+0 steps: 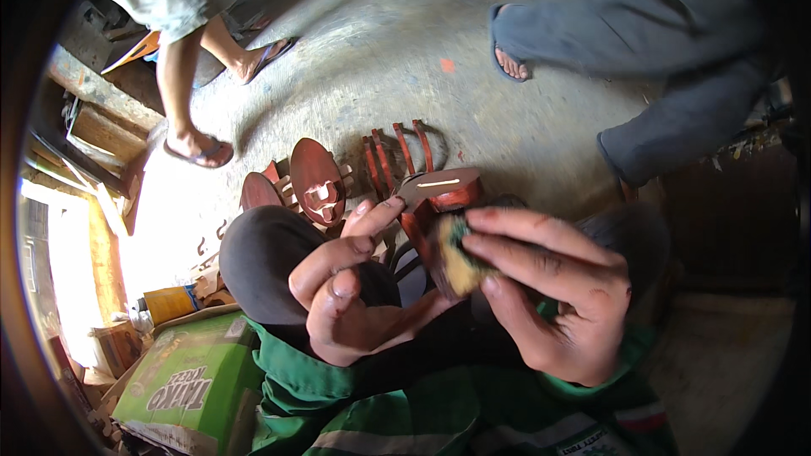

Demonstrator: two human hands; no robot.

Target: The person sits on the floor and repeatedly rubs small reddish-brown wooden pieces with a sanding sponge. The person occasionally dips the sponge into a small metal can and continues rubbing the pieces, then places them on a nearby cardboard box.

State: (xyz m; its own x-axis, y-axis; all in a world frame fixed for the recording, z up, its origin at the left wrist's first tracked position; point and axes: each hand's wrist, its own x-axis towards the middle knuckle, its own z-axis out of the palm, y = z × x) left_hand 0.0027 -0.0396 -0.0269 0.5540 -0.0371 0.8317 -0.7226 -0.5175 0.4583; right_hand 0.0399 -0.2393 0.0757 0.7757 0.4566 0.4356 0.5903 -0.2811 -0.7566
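My right hand (566, 287) grips a yellowish sponge-like pad (466, 274) with a green patch on top; its left edge is dark and blurred. The pad sits between fingers and thumb, above my lap. My left hand (355, 287) is beside it, palm turned inward, fingers apart and bent. Its thumb reaches toward the pad's lower edge; whether they touch I cannot tell. Just beyond my hands is a reddish-brown wooden instrument-like body (456, 196) with a pale strip on it. Part of it is hidden behind my fingers and the pad.
Oval reddish-brown wooden pieces (316, 171) and several slim red-brown sticks (404, 150) stand on the concrete floor (363, 59) ahead. A green carton (190, 380) lies at my left. One person's sandalled feet (198, 148) are far left; another person's grey-trousered legs (608, 38) are far right.
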